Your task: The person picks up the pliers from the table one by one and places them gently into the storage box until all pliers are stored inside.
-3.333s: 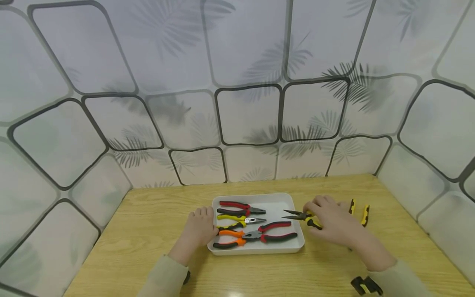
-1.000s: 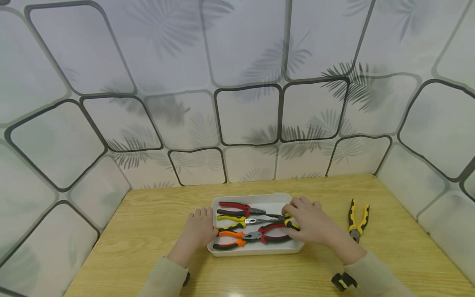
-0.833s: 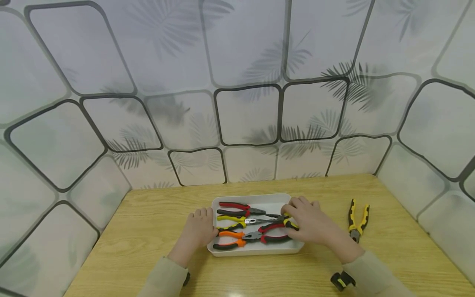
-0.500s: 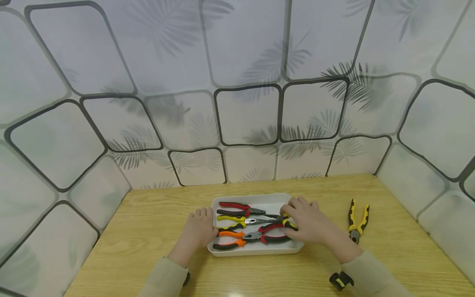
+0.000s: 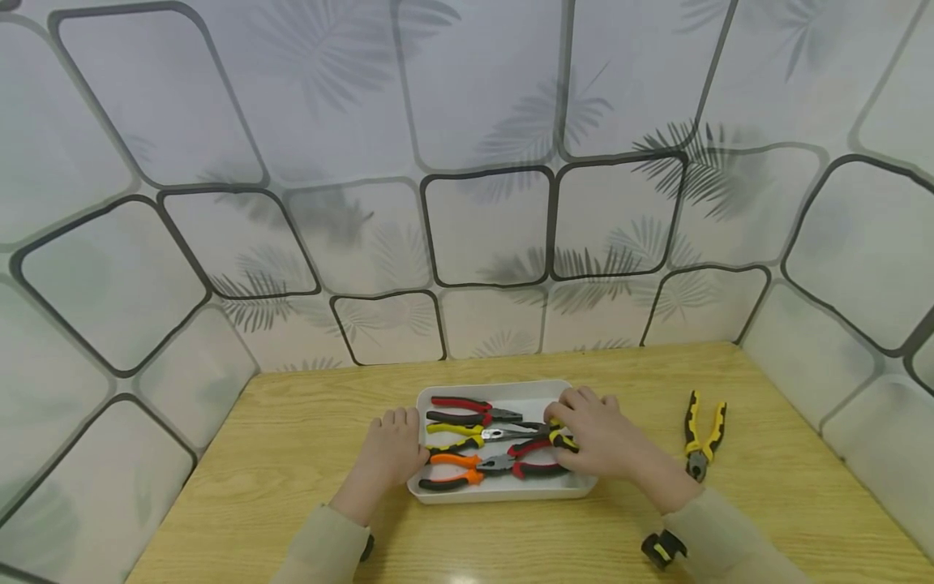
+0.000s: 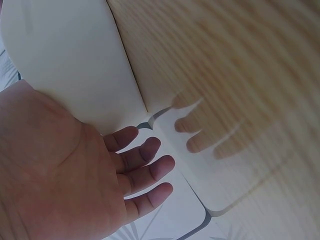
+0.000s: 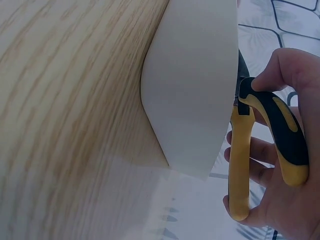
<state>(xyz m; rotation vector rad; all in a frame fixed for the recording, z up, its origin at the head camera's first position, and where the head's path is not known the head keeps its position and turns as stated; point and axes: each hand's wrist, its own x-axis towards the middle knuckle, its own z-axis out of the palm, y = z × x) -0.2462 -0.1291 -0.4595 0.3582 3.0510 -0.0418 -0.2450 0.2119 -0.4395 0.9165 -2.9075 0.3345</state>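
Observation:
A white tray [image 5: 536, 405] sits on the table in the head view, holding several pliers. My left hand [image 5: 394, 446] rests at its left rim; in the left wrist view the fingers [image 6: 150, 172] are loosely bent beside the tray's outer wall, the thumb hidden. At the tray's right end my right hand [image 5: 601, 434] grips yellow-and-black long-nose pliers [image 5: 563, 440], jaws pointing left over the tray. In the right wrist view their spread handles [image 7: 241, 165] show between thumb and fingers. Whether these pliers touch the tray floor I cannot tell.
The tray holds red-and-black pliers [image 5: 461, 403], yellow-and-black pliers [image 5: 456, 430], orange-and-black pliers [image 5: 454, 460] and a second red-and-black pair [image 5: 543, 469]. Other yellow-and-black pliers [image 5: 699, 454] lie right of the tray. A patterned wall [image 5: 489, 227] encloses the table [image 5: 292, 454].
My right hand has brought the long-nose pliers from right of the tray into its right end, then shifted slightly further left. The left hand has stayed at the rim.

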